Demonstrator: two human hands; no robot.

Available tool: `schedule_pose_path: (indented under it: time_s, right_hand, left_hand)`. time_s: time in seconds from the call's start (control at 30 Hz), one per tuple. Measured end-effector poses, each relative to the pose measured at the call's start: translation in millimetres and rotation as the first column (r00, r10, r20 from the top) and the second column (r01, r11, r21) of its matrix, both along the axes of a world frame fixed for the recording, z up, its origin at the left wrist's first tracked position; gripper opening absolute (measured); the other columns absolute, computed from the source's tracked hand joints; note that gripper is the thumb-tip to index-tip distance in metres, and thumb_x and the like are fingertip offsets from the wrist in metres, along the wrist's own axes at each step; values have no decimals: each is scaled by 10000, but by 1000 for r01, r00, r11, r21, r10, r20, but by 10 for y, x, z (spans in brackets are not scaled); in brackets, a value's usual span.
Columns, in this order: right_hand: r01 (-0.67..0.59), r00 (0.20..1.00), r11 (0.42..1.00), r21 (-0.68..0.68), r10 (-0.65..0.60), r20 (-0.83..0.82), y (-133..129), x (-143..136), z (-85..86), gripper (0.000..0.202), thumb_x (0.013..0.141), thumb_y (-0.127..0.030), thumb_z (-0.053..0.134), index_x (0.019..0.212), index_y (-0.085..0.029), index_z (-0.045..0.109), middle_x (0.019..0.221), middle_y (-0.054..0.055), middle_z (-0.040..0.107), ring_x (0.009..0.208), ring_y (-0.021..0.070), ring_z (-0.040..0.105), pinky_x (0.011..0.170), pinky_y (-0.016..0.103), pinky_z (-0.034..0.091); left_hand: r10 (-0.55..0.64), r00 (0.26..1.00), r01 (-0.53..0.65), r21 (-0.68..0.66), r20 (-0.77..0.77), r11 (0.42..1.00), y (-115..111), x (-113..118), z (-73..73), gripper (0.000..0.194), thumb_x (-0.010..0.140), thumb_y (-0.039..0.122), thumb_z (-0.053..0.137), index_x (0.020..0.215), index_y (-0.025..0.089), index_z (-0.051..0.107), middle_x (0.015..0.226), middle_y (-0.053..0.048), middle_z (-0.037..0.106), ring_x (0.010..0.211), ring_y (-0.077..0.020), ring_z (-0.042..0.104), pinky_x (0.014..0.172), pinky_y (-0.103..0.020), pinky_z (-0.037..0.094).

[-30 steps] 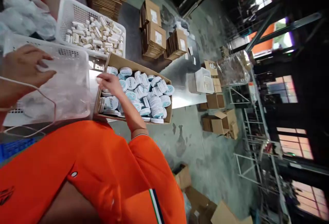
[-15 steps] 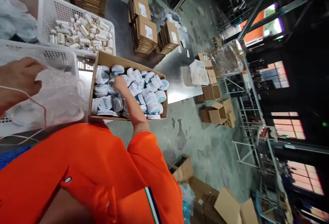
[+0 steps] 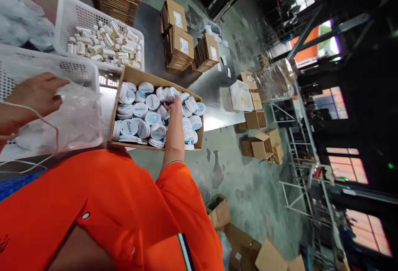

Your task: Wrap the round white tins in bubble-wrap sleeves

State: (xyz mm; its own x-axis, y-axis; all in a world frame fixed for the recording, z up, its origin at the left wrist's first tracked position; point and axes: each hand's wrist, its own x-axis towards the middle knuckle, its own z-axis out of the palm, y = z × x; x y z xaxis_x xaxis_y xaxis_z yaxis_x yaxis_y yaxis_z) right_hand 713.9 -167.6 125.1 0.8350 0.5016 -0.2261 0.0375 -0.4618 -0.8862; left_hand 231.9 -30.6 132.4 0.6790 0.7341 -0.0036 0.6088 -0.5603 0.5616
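Note:
My left hand is closed on the edge of a clear plastic bag, its thumb and fingers curled. The bag lies over a white perforated basket at the left. My right hand reaches into an open cardboard box full of round white containers, some with light blue faces and lettering. It touches a short stack of them near the box's far side; most of its fingers are hidden. One labelled container lies face up at the box's near left.
Behind stands a white basket of small bottles with white caps. Stacks of flat cardboard and a white bin are on the dark table. Open cartons stand on the floor, and a cable crosses my left wrist.
My right hand has moved right across the box, uncovering containers in its left half. My left hand has shifted slightly right, still at the plastic bag. The view has shifted a little.

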Motion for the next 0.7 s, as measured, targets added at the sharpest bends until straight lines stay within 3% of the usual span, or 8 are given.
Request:
schedule_pose_path:
  time_s: [0.1,0.17,0.3,0.4,0.5,0.57,0.6,0.7]
  right_hand:
    - [37,995,999,-30,-40,-91,38,-113,75,306,993,-351,547,732,-237,437,647,-32,499,631,158,595,620,331,613]
    - [29,997,1000,-3,-29,-71,35,-190,155,280,956,-316,603,735,-235,450,620,-51,474,604,138,548,600,296,573]
    - [-49,999,994,102,46,28,52,-521,358,172,916,-281,653,796,-187,573,685,2,584,688,135,587,662,270,546]
    - [-248,961,942,227,210,179,104,-1069,514,252,870,-320,735,1046,-151,671,991,75,718,934,169,690,856,290,595]
    - [-631,753,701,333,449,481,214,-1721,574,591,842,-477,786,1308,-158,613,1223,115,685,1133,229,689,1019,393,591]
    - [-768,607,570,291,504,615,301,-2069,530,692,813,-564,825,1338,-169,607,1245,123,669,1164,248,664,1049,416,572]
    - [-800,554,550,240,522,649,342,-2193,487,712,793,-579,856,1328,-173,620,1240,125,669,1164,252,651,1050,413,563]
    - [-812,441,584,7,606,662,439,-2355,334,733,752,-529,937,1311,-146,658,1215,146,677,1162,266,607,1051,403,536]
  left_hand:
    - [64,996,-65,-12,-62,998,-126,171,257,747,758,424,467,1414,118,653,1357,-140,626,1209,-326,641,1120,-475,505]
    - [106,994,-106,-56,-6,993,-172,195,366,657,785,419,496,1335,140,724,1288,-117,680,1119,-284,662,1100,-444,522]
    - [245,966,-239,-84,80,967,-211,201,424,503,838,456,516,1054,120,822,1124,-107,766,1053,-274,696,1049,-464,523]
    - [283,956,-277,-80,77,957,-229,286,405,493,818,358,525,1107,84,817,1137,-118,770,1023,-275,713,1034,-458,545]
    - [264,962,-259,-72,68,963,-237,399,401,524,781,270,542,1197,59,781,1175,-132,754,972,-257,710,1017,-426,572]
    - [236,970,-232,-67,65,970,-243,437,414,477,792,292,581,1165,63,772,1176,-135,745,1019,-271,704,1024,-414,572]
    - [221,973,-217,-65,68,974,-249,437,420,459,802,318,607,1154,70,767,1183,-133,742,1063,-282,700,1039,-409,568]
    - [207,974,-203,-60,89,977,-274,384,402,486,808,327,641,1215,84,748,1243,-127,728,1173,-299,684,1084,-398,559]
